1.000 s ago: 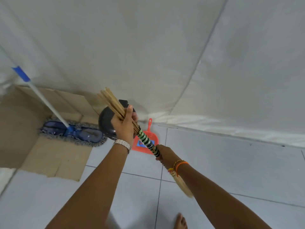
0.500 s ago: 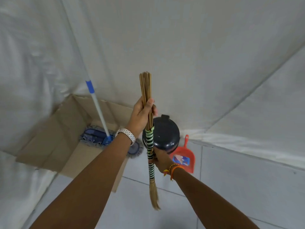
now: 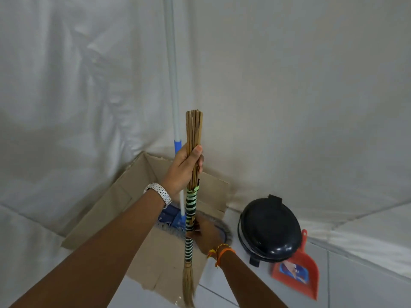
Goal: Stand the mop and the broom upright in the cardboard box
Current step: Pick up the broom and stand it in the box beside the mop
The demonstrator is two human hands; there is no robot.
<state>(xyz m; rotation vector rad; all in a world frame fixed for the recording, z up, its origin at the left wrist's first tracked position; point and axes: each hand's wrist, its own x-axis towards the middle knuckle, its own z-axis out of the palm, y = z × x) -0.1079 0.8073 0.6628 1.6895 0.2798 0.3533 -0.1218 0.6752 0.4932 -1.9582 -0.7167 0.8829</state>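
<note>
Now that the broom [image 3: 194, 152] has swung upright over the cardboard box [image 3: 111, 210], left hand [image 3: 181, 170] and right hand [image 3: 205, 230] grip it beside the standing mop [image 3: 173, 85].

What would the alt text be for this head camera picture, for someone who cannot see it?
Two bare hands hold a stick broom upright above an open cardboard box: the left hand grips the sticks, the right hand the striped wrapping lower down. A mop already stands in the box; a black lidded bin and red dustpan sit to its right.
</note>
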